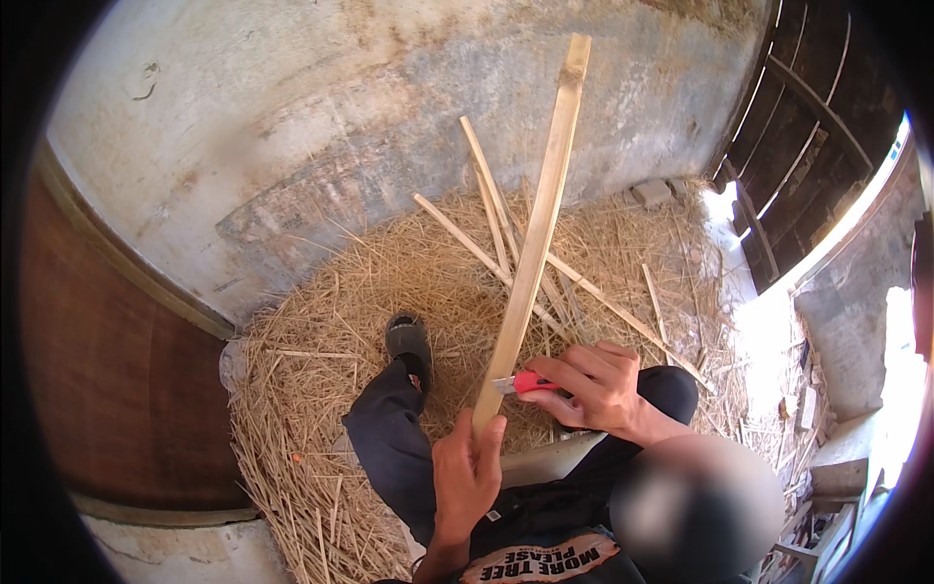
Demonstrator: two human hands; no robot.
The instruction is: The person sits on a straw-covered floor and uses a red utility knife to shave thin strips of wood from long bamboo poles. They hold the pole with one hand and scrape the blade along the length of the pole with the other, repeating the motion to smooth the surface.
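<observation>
A long, flat bamboo strip (537, 234) slants up and away from me toward the wall. Its near end is gripped by my left hand (467, 474), fingers wrapped round it. In my right hand (595, 389) is a red utility knife (531, 382), fingers closed on its handle. The knife's blade lies against the strip a little above my left hand. Whether the blade has cut into the bamboo, I cannot tell.
Several thinner bamboo strips (623, 313) lie crossed on the straw (321, 302) beyond my hands. A stained wall (341, 146) rises behind them. My shod foot (408, 341) rests on the straw. A brown door (126, 360) stands left, a dark slatted door (808, 127) far right.
</observation>
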